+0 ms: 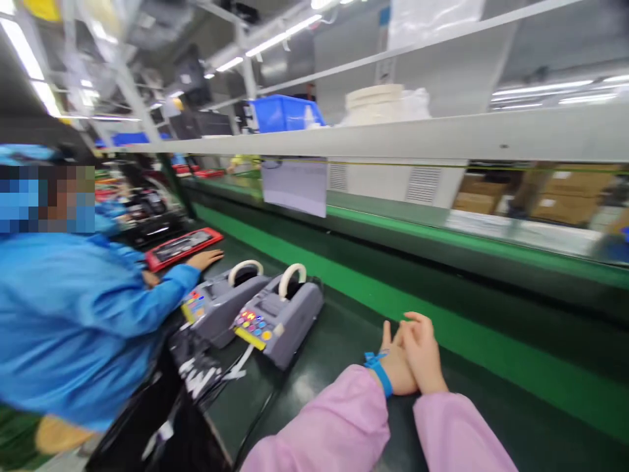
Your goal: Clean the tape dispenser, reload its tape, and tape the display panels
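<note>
My left hand (396, 364) and my right hand (422, 351) rest together on the dark green bench (339, 341), the right hand laid over the left. Fingers lie close together and I see nothing held in either. Pink sleeves cover both forearms, and a blue strap (379, 369) wraps my left wrist. Two grey tape dispensers (282, 318) with coloured buttons stand just left of my hands, each carrying a white roll on top.
A co-worker in a blue coat (73, 321) sits at the left, one hand (204, 259) beside a red tray (183, 247). A green conveyor belt (442, 328) runs past. A shelf above holds a blue bin (285, 113); cardboard boxes (565, 196) sit behind.
</note>
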Action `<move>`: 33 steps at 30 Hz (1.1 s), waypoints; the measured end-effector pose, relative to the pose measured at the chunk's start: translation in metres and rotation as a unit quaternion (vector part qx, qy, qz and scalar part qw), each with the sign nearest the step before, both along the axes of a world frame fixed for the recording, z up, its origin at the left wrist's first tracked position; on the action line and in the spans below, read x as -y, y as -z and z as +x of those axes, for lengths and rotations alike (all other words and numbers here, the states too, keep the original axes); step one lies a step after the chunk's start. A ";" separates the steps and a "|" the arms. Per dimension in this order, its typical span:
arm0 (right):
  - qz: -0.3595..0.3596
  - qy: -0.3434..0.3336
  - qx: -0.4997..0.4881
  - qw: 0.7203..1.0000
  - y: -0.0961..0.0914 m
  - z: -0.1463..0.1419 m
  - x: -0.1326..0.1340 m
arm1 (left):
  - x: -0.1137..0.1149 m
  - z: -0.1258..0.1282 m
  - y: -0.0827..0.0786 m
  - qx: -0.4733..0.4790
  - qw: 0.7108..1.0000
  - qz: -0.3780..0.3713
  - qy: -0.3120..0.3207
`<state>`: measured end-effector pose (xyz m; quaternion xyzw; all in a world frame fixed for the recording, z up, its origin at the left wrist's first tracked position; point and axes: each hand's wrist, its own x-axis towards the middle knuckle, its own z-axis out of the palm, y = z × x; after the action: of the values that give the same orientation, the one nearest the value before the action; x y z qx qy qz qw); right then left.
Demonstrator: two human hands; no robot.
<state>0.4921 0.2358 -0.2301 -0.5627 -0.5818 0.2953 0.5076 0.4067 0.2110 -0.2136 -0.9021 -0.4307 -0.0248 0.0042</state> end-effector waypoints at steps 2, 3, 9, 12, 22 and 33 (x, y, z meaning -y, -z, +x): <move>-0.007 0.023 0.002 1.000 0.007 0.005 -0.003 | 0.005 -0.008 0.000 0.011 1.000 -0.007 -0.014; -0.009 0.031 0.007 0.999 0.009 0.007 -0.005 | 0.006 -0.009 0.000 0.021 1.000 -0.011 -0.016; -0.008 0.084 0.085 0.993 0.021 0.003 -0.011 | 0.006 -0.004 0.001 0.066 0.997 -0.045 -0.020; -0.025 0.089 0.168 0.981 0.024 -0.004 -0.009 | 0.007 -0.006 -0.002 0.091 0.995 -0.044 -0.023; -0.026 0.046 0.219 0.974 0.023 -0.006 -0.006 | 0.005 -0.006 0.009 0.098 0.994 -0.025 -0.052; 0.087 -0.011 0.151 0.985 0.013 -0.004 -0.003 | 0.003 -0.007 0.012 0.117 0.990 -0.068 -0.030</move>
<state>0.4886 0.2386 -0.2427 -0.5481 -0.6814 0.1614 0.4574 0.3997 0.2077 -0.2255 -0.8780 -0.4555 -0.1010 -0.1074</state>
